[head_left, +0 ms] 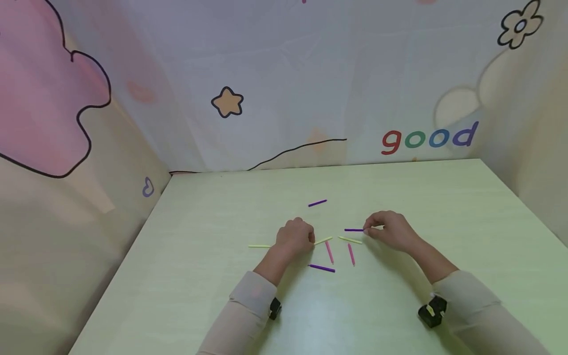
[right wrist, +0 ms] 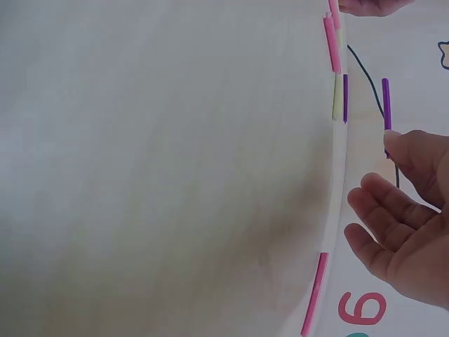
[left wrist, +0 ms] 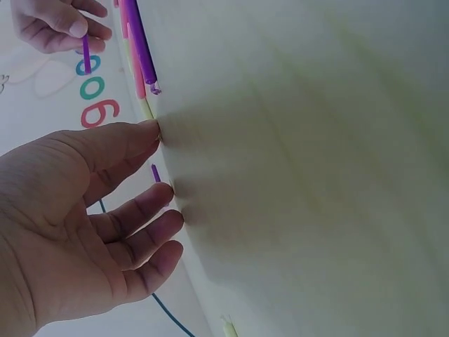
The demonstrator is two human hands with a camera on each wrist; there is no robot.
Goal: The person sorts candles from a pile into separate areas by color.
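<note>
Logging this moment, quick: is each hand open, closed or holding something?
Left hand: closed, pinching a yellow stick near its end.
Right hand: closed, pinching a purple stick.

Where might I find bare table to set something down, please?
The table looks bare between its left edge and the leftmost yellow stick, and between the left sleeve and right sleeve, in front of the nearest purple stick. It is crowded between the left hand and right hand, where pink sticks and yellow sticks lie close together.
</note>
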